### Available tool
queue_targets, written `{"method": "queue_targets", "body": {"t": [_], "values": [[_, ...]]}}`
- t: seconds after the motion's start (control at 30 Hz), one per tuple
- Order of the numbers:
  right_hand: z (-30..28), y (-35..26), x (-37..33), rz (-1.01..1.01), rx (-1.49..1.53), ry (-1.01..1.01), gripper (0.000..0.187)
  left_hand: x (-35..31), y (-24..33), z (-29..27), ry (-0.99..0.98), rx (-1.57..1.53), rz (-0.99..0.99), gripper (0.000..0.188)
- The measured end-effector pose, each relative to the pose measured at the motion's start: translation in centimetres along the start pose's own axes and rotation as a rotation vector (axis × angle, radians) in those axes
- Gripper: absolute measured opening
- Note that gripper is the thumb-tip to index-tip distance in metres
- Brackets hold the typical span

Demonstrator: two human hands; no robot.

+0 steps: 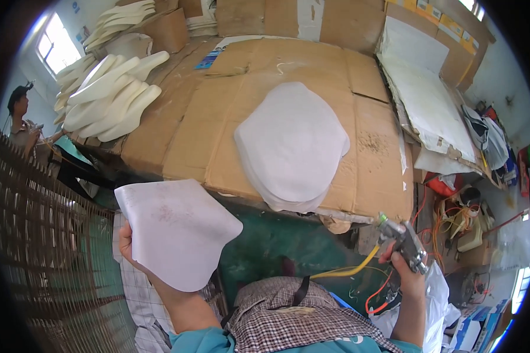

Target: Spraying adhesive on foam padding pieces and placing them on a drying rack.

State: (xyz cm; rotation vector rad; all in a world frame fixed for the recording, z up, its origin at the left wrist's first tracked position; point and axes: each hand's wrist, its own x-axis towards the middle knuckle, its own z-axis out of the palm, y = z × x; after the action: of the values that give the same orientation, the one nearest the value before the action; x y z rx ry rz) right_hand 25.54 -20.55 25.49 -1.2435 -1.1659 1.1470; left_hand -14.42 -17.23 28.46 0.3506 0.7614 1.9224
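My left hand (126, 242) grips the left edge of a pale, shaped fabric-like sheet (179, 238), held up beside the table's near left edge. Faint dark specks mark the sheet's upper part, and its lower edge curves down over my forearm. My right hand (404, 266) is wrapped round a metal spray gun (411, 242) with a yellow hose attached, off the table's near right corner. On the cardboard-covered table (215, 123) lies a stack of similar pale sheets (291, 144), its near end at the table's edge. The gun is apart from both.
Cream molded foam pieces (109, 97) are piled at the far left. A woven rack (47, 253) stands along the left, with another person (26, 120) beyond it. A white-covered board (424, 88) is at the right. Orange hoses (439, 226) hang below it.
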Motion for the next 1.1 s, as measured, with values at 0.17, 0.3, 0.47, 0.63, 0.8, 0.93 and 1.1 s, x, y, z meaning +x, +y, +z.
{"method": "queue_targets", "body": {"t": [0.17, 0.3, 0.47, 0.63, 0.8, 0.93, 1.1], "values": [[-1.2, 0.1, 2.2, -0.034, -0.143, 0.118, 0.035, 0.9, 0.2, -3.6, 0.070, -0.010, -0.021, 0.052], [-3.0, 0.6, 1.4, -0.040, -0.080, 0.189, 0.033, 1.0, 0.1, -3.8, 0.107, -0.040, -0.040, 0.045], [-3.7, 0.0, -1.3, 0.049, -0.151, 0.107, 0.049, 0.9, -0.6, -1.8, 0.114, 0.047, -0.014, 0.044], [-3.8, 1.1, -0.9, 0.048, -0.053, 0.143, 0.049, 1.3, -1.3, -1.9, 0.119, 0.014, -0.032, 0.042], [-3.4, -0.1, -0.6, 0.028, -0.135, -0.046, 0.048, 1.8, -1.6, -2.6, 0.049, -0.008, 0.040, 0.044], [-2.6, 0.5, 1.7, 0.007, -0.068, 0.069, 0.048, 2.0, -2.1, -2.8, 0.016, 0.005, 0.042, 0.045], [-3.3, 1.0, 2.3, -0.029, -0.057, -0.125, 0.050, 1.9, -2.4, -1.7, 0.030, 0.010, 0.033, 0.043]]}}
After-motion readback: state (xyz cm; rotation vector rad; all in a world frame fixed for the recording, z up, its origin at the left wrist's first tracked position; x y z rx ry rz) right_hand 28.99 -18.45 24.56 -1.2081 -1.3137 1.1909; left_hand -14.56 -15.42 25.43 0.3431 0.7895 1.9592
